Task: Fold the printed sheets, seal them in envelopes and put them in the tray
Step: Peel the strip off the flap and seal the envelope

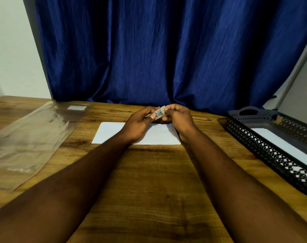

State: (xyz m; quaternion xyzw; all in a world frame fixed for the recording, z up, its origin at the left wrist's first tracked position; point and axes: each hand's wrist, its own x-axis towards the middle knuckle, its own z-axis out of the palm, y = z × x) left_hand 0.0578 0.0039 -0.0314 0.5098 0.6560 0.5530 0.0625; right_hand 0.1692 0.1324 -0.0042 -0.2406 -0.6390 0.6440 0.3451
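A white envelope (110, 133) lies flat on the wooden table (149, 181), partly under my hands. Above its far edge, my left hand (139, 122) and my right hand (178, 118) meet and pinch a small folded printed paper (159, 113) between their fingertips. The paper is beige with dark print; most of it is hidden by my fingers. A black lattice tray (265, 151) stands at the right with a white envelope (282, 144) lying inside it.
A clear plastic sleeve (30, 137) with a small white label lies on the left of the table. A pencil (201, 118) rests behind my right hand. A blue curtain (166, 50) hangs along the table's far edge.
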